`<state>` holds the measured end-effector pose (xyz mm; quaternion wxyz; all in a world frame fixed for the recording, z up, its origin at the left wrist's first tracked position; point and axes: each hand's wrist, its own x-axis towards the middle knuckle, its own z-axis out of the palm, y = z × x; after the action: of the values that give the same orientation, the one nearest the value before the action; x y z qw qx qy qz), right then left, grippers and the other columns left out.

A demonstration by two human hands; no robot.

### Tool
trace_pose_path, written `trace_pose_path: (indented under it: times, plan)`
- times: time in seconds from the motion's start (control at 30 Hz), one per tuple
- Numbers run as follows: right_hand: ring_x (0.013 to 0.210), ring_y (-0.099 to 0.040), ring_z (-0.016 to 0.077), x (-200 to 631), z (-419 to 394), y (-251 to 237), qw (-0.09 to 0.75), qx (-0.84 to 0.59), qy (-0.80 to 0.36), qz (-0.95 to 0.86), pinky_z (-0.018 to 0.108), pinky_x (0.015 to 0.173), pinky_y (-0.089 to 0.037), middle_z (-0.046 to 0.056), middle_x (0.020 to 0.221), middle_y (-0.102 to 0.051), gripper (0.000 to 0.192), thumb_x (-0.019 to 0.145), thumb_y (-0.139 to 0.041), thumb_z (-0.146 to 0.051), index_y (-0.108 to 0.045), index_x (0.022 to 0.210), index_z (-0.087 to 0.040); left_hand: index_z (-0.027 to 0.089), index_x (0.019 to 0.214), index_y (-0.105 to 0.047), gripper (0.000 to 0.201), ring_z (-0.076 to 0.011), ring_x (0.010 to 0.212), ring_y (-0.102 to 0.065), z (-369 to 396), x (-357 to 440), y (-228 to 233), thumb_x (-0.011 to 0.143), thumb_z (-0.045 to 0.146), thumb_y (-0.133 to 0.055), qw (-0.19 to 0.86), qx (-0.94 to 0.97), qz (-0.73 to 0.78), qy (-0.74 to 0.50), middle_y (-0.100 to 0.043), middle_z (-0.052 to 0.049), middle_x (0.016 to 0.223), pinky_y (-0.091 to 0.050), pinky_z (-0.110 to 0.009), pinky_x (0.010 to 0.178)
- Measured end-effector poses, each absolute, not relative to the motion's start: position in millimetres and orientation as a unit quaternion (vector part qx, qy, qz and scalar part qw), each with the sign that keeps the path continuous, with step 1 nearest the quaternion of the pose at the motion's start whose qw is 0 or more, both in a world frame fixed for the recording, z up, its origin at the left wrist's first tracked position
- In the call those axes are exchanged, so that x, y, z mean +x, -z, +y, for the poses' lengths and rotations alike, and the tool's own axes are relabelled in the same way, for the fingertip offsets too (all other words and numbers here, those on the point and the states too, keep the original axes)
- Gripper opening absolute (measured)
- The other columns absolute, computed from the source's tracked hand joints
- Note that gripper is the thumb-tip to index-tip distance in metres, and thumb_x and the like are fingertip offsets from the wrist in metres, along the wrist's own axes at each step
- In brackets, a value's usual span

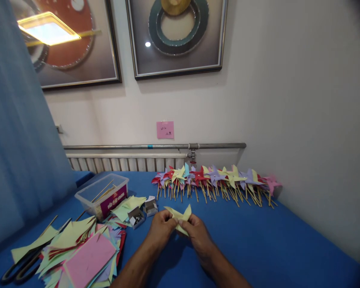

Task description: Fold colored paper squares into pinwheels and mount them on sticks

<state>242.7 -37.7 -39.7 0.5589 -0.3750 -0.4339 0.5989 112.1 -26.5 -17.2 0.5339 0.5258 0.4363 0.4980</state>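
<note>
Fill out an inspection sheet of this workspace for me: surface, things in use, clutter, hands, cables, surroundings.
Surface: blue tabletop, against the wall.
Things in use: pale yellow paper, partly folded; row of paper pinwheels on sticks along the back.
Clutter: loose pile of coloured paper at left, scissors beside it, clear plastic bin with sticks, two small open boxes, the nearer holding small metal pieces.
Hands: left hand and right hand both grip the yellow paper.
Cables: nothing seen.
Surroundings: blue curtain at left; radiator, pipe, pink note and framed pictures behind.
</note>
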Motion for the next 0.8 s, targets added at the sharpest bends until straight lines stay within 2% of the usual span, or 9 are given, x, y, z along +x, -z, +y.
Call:
trace_pose_path:
  times: [0.23,0.6,0.8]
  plan:
    - [0.067,-0.062,0.0163,243,-37,41,0.556,-0.375,-0.588,-0.453,0.025,0.063,-0.046,0.003,0.075,-0.073,0.033,0.070,-0.078,-0.038,-0.074,0.093,-0.015,0.019,0.056,-0.052,0.020,-0.0085,0.045,-0.038,-29,113,13,0.061,0.031,-0.067,0.539,0.529,0.440,-0.486,-0.049,0.005,0.048,-0.030,-0.022,0.049]
    - [0.070,-0.067,0.0200,243,-29,55,0.564,-0.395,-0.564,-0.456,0.029,0.067,-0.051,0.003,0.076,-0.074,0.033,0.069,-0.079,-0.040,-0.073,0.091,-0.016,0.019,0.054,-0.051,0.026,-0.0077,0.044,-0.038,-29,113,11,0.053,0.036,-0.070,0.551,0.504,0.445,-0.494,-0.049,0.004,0.047,-0.028,-0.023,0.048]
    - [0.072,-0.069,0.0224,242,-25,53,0.574,-0.383,-0.565,-0.452,0.034,0.074,-0.053,0.004,0.078,-0.075,0.037,0.062,-0.084,-0.040,-0.073,0.089,-0.018,0.018,0.054,-0.052,0.030,-0.0071,0.044,-0.036,-24,111,17,0.054,0.038,-0.074,0.550,0.501,0.449,-0.494,-0.049,0.004,0.048,-0.026,-0.023,0.048]
